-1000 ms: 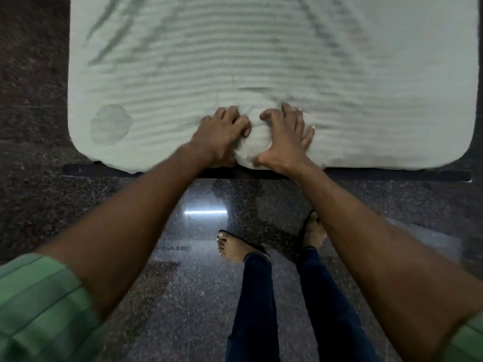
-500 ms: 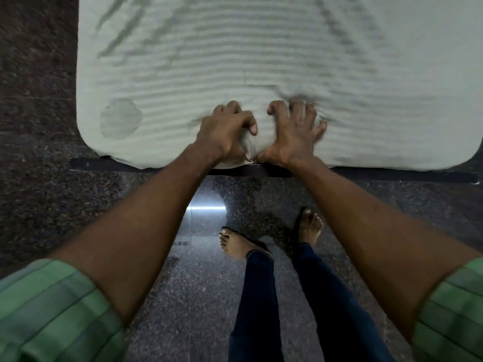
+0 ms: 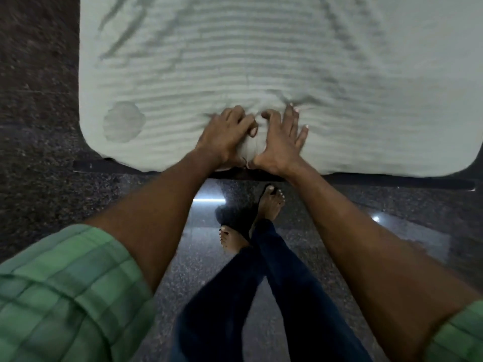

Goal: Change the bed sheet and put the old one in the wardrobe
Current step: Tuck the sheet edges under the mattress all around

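Note:
A pale, ribbed bed sheet (image 3: 261, 61) covers the mattress and fills the upper view. At its near edge, in the middle, a bunch of the sheet is gathered between my two hands. My left hand (image 3: 224, 134) grips that bunch with curled fingers. My right hand (image 3: 279, 142) lies beside it, thumb and index finger curled round the bunch and the other fingers stretched forward flat on the sheet. Creases radiate from the right fingertips.
A round patch (image 3: 122, 125) marks the sheet near its left corner. A dark bed frame bar (image 3: 392, 180) runs under the near edge. Polished dark stone floor (image 3: 39, 178) surrounds the bed. My bare feet (image 3: 270, 202) stand crossed just before the frame.
My right fingers have stretched farther forward over the sheet and the bunch between my hands has grown. My right foot has stepped toward the bed, crossing my legs.

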The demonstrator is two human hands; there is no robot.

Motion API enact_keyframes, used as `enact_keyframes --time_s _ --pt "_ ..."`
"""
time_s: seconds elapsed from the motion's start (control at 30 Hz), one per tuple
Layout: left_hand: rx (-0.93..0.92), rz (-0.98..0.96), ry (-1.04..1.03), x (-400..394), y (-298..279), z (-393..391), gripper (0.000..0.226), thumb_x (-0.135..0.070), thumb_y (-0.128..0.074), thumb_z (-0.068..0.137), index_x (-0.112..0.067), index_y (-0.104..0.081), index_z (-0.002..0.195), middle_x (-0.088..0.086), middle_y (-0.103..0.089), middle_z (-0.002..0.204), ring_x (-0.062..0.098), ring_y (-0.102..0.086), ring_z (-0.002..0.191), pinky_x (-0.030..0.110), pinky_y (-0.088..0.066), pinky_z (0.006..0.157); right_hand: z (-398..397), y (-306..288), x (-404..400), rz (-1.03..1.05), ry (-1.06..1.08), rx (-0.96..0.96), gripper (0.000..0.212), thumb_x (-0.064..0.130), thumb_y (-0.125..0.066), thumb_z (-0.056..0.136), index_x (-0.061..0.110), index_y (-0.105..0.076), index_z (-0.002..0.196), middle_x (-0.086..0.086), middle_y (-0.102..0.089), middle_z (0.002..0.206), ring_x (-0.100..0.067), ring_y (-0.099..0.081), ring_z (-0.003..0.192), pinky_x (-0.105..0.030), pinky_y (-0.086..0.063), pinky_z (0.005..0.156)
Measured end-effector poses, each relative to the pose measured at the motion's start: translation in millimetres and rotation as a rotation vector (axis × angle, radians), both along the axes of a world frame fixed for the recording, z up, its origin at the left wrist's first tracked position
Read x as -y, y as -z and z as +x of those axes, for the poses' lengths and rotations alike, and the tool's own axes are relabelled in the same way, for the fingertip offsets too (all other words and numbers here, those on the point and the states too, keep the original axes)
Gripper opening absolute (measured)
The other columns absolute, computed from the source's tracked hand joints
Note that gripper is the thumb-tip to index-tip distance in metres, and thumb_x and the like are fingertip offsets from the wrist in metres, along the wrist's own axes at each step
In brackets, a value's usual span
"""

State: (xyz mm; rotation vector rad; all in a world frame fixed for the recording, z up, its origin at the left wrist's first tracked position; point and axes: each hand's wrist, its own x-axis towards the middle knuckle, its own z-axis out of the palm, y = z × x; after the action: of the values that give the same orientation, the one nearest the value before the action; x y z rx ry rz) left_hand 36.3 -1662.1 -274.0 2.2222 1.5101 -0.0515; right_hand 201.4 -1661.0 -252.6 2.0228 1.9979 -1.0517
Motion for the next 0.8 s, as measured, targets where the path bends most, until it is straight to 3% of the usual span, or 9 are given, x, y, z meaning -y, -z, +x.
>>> enact_keyframes --time_s 0.1,0.23,0.33,0.43,0.53,0.63,0.8 --pt "0.208 -0.131 0.03 -7.2 -10.4 -18.5 0.073 -0.055 -0.088 0.053 -0.031 -0.058 0.115 0.002 -0.046 0.114 0.025 -0.048 0.104 0.039 -0.046 0.089 1.6 3.5 12.9 0.035 -0.067 0.005 0.133 0.044 -0.091 0.056 0.027 -0.012 0.162 -0.012 0.026 0.168 -0.03 0.029 0.154 -0.054 0.021 0.119" --pt "0.198 -0.146 -0.038 16.3 -31.1 -72.6 0.076 -0.048 -0.085 0.056 -0.036 -0.059 0.126 -0.001 -0.045 0.131 0.025 -0.046 0.115 0.043 -0.047 0.095 -14.3 4.4 22.1 0.039 -0.118 0.01 0.137 0.049 -0.087 0.062 0.027 -0.001 0.165 -0.007 0.028 0.169 -0.03 0.03 0.153 -0.054 0.021 0.12" --pt "0.208 -0.1 -0.129 51.7 -38.4 -113.6 0.071 -0.047 -0.082 0.059 -0.036 -0.06 0.126 -0.001 -0.044 0.136 0.028 -0.049 0.117 0.047 -0.048 0.094 -47.1 3.2 36.5 0.102 -0.138 -0.06 0.127 0.056 -0.083 0.063 0.026 -0.013 0.165 -0.007 0.012 0.172 -0.029 0.017 0.158 -0.049 0.014 0.124" --pt "0.158 -0.06 -0.182 68.4 -34.1 -139.2 0.071 -0.03 -0.085 0.058 -0.035 -0.061 0.124 0.0 -0.044 0.136 0.028 -0.047 0.118 0.049 -0.049 0.093 -81.6 4.2 38.3 0.206 -0.134 -0.106 0.113 0.051 -0.079 0.062 0.024 -0.031 0.16 -0.006 -0.014 0.172 -0.028 -0.006 0.159 -0.048 0.001 0.127" --pt "0.219 -0.04 -0.222 64.3 -27.9 -147.5 0.059 -0.038 -0.081 0.06 -0.033 -0.064 0.116 0.001 -0.047 0.129 0.029 -0.05 0.113 0.048 -0.05 0.092 -99.0 2.4 29.2 0.262 -0.116 0.032 0.114 0.047 -0.079 0.05 0.03 -0.037 0.155 -0.003 -0.031 0.164 -0.029 -0.024 0.152 -0.051 -0.019 0.122" --pt "0.244 -0.042 -0.237 57.7 -23.3 -144.5 0.052 -0.059 -0.078 0.062 -0.035 -0.067 0.107 0.0 -0.046 0.124 0.028 -0.05 0.111 0.041 -0.051 0.09 -105.4 1.4 19.4 0.306 -0.204 0.206 0.115 0.053 -0.08 0.047 0.033 -0.036 0.152 -0.003 -0.038 0.152 -0.031 -0.038 0.136 -0.05 -0.036 0.102" --pt "0.094 -0.064 -0.225 54.2 -21.2 -140.5 0.043 -0.038 -0.086 0.065 -0.036 -0.061 0.099 -0.003 -0.043 0.121 0.024 -0.047 0.112 0.043 -0.054 0.08 -126.7 2.1 8.2 0.283 -0.271 0.402 0.119 0.059 -0.078 0.047 0.029 -0.029 0.152 -0.008 -0.04 0.139 -0.034 -0.041 0.121 -0.051 -0.039 0.089"
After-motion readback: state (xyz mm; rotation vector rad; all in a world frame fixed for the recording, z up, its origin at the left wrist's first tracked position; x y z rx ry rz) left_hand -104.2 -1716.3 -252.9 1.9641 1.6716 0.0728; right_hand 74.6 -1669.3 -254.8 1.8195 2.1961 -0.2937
